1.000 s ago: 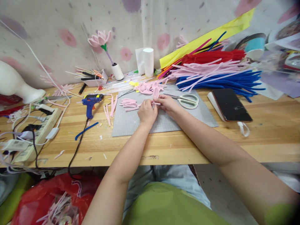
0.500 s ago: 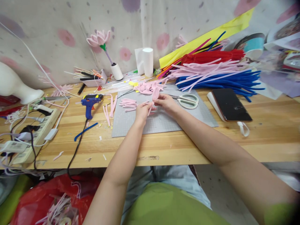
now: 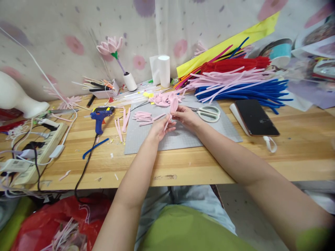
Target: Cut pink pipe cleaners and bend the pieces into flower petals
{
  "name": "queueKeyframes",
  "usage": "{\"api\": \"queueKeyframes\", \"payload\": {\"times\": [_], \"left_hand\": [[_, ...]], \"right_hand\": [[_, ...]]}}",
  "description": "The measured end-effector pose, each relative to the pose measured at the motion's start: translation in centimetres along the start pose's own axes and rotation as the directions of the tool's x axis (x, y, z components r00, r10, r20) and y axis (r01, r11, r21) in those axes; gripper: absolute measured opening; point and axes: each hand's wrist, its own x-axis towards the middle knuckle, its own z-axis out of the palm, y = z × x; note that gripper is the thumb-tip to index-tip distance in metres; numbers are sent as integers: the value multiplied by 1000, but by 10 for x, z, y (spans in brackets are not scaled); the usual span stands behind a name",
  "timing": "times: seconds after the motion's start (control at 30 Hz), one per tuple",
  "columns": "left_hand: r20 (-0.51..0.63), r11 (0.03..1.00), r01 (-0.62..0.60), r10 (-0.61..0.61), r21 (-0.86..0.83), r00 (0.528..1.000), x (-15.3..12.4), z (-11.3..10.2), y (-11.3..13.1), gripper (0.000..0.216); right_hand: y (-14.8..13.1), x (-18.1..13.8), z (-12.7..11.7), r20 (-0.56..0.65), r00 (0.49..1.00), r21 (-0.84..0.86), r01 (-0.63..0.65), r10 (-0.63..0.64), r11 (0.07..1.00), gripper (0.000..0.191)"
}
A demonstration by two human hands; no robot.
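Now the left hand (image 3: 159,127) has rolled open, fingers loosely spread under the stem of the pink petal piece (image 3: 173,104). The right hand (image 3: 186,115) still pinches it over the grey mat's (image 3: 209,132) far edge. Scissors (image 3: 209,113) lie just beside, on a wooden bench (image 3: 235,164) with a floral curtain (image 3: 78,28) behind.

Both my arms are stretched forward, bare, forearms converging. My left hand (image 3: 159,128) lies palm up, wrist turned outward, fingers loosely spread and pointing right, thumb raised. My right hand (image 3: 186,116) sits just beyond it, knuckles up, thumb and fingertips pinched together. The two hands' fingertips nearly touch.
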Motion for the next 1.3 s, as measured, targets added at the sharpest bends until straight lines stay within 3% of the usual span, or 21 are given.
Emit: {"api": "queueKeyframes", "payload": {"times": [0.07,0.17,0.23,0.33,0.43,0.6,0.73,0.8,0.87,0.93,1.0,1.07,1.17,1.3], "left_hand": [[-132,983,-147,162,113,978,5,0,-6,19],[-236,815,-364,502,451,832,9,-1,-14,20],[-180,637,-413,658,651,731,9,-2,-16,18],[-66,472,-432,730,768,680,5,-2,-17,20],[-22,442,-431,718,787,696,4,0,-18,23],[-53,435,-390,719,812,693,6,1,-19,22],[23,476,-496,705,727,709,10,-1,-18,22],[76,551,-555,663,623,744,13,-3,-18,21],[100,692,-551,578,466,810,15,-5,-17,22],[97,839,-467,459,281,883,16,-5,-16,24],[82,918,-373,365,135,928,15,-5,-14,26],[38,942,-329,327,73,944,13,-5,-11,26],[-57,947,-318,321,55,946,12,-6,-8,24],[-104,946,-321,323,34,941,11,-9,-7,22]], "right_hand": [[4,2,1,-39,998,-55,42,-44,998,28],[9,5,4,-112,988,-130,88,-102,988,27],[11,6,6,-171,976,-156,104,-131,982,27],[12,7,8,-264,948,-165,136,-176,977,27],[11,5,9,-286,945,-145,118,-156,982,26],[10,3,8,-231,968,-164,59,-96,985,23],[11,4,4,-202,972,-132,92,-118,987,22],[10,4,2,-150,987,-75,46,-57,996,23],[8,3,1,-74,997,-11,-37,36,999,25],[7,1,2,-7,994,36,-109,109,993,30],[6,0,5,25,990,49,-141,140,989,33],[6,-1,7,-4,993,2,-115,115,993,34],[5,-1,8,-97,994,-196,20,-39,980,29],[1,-1,8,-80,967,-508,171,-244,844,16]]}}
